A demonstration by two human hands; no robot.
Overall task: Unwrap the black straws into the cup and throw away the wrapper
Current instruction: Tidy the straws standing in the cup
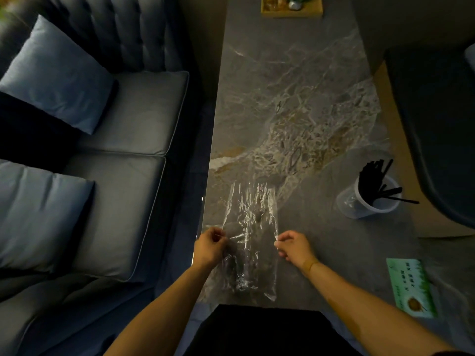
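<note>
A long clear plastic wrapper (250, 227) lies stretched along the near left part of the marble table (295, 86). My left hand (209, 246) pinches its left edge and my right hand (294, 246) pinches its right edge, both at about mid-length. The wrapper looks empty and crinkled. Several black straws (374, 179) stand in a clear plastic cup (370, 201) on the right side of the table, some leaning over the rim.
A green printed card (412, 287) lies at the table's near right. A wooden tray (291, 7) with small items sits at the far end. A grey sofa (115, 124) with cushions runs along the left; a dark chair (442, 124) stands on the right.
</note>
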